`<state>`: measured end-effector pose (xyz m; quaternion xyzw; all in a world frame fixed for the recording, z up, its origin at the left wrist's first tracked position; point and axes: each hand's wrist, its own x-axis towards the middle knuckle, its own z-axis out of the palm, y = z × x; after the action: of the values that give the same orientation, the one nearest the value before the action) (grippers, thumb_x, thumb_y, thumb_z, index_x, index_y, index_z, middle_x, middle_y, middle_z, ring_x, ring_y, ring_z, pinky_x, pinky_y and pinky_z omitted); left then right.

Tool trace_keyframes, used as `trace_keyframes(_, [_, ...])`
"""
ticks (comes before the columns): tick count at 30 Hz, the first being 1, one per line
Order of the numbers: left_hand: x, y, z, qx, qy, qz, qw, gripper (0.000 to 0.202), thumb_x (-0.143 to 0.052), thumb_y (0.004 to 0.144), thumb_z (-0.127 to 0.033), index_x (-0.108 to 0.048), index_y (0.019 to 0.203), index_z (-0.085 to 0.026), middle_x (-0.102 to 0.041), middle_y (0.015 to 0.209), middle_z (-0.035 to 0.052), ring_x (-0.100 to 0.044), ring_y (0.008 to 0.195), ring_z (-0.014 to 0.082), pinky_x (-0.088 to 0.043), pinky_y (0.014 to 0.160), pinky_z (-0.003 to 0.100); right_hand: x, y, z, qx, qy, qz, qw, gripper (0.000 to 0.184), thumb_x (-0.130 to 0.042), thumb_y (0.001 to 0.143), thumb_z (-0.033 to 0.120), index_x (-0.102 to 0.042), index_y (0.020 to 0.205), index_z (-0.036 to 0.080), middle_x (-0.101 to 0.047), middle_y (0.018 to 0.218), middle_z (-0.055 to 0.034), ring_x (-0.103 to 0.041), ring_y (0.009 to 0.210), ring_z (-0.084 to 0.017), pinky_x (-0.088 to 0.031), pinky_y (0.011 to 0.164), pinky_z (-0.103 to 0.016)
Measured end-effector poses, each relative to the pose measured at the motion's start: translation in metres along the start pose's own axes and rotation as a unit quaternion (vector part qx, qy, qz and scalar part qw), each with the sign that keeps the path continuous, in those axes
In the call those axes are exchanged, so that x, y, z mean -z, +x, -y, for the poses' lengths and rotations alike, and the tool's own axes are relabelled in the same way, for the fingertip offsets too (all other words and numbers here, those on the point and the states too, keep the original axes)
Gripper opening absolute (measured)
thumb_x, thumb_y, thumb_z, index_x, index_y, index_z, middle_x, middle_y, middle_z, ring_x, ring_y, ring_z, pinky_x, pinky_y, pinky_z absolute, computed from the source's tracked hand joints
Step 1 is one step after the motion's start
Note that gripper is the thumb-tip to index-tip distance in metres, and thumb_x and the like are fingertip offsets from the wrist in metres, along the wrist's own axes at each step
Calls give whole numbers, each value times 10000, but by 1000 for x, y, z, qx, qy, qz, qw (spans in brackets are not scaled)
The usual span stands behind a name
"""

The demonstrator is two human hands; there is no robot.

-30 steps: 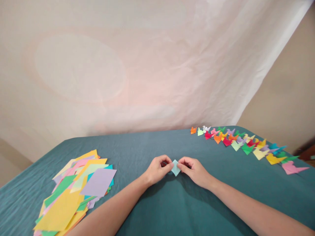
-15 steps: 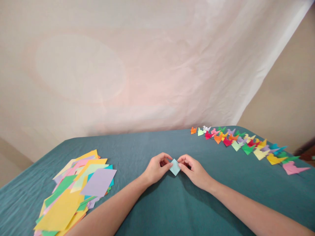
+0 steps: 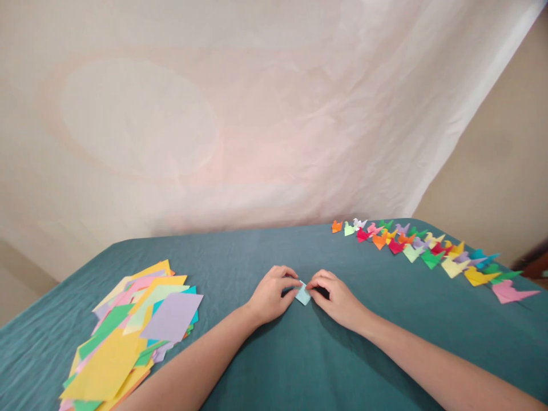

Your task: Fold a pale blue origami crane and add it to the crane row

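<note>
A small light-blue folded paper (image 3: pixel 303 295) lies at the middle of the table, its near corner pointing toward me. My left hand (image 3: pixel 276 292) is closed on its left side, thumb below and fingertips above. From the right, my right hand (image 3: pixel 331 294) pinches the opposite side between thumb and fingers. The fingertips cover the paper's left and right corners, and its finer creases are too small to make out.
A loose pile of coloured paper squares (image 3: pixel 111 359) spreads over the table's left side, a lilac sheet (image 3: pixel 172 317) on top. Rows of folded paper cranes (image 3: pixel 431 258) stand along the back right. A dark green cloth (image 3: pixel 240 254) covers the table; a pale sheet (image 3: pixel 265 114) hangs behind.
The fingers of both hands have shifted over the paper's upper part, which now shows less of its diamond outline. The pile and the cranes stay as they were.
</note>
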<state>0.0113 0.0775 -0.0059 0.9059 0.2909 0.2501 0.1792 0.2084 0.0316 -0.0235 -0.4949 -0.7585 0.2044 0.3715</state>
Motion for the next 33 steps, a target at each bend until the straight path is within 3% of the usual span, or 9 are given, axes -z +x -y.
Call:
trace_keyframes(4, [4,1,1,-53,-1,43,998,256,-473,876,-211,-646,1061,-247,-610,1081,52,-505,1036,207,-367,937,362,2,-1,0,-7,-4,11,1000,154,-524,807,148,-652,846,224,-579,869,-35,-542,856,-180,-414,799,-324])
trace_keyframes(12, [15,3,4,-84,-15,95,992,278,-536,861,-328,-616,1124,-285,-606,1138,49,-526,1042,215,-360,929,354,6,-2,4,-25,-31,34,999,128,-589,753,187,-633,865,230,-586,915,-37,-526,874,-200,-389,810,-356])
trace_keyframes(33, [12,3,4,-53,-70,73,993,285,-533,859,-343,-615,1117,-253,-630,1107,58,-551,1019,209,-367,932,353,4,-2,0,-36,-3,14,999,238,-558,723,126,-612,930,229,-602,947,-41,-528,912,-211,-390,827,-363])
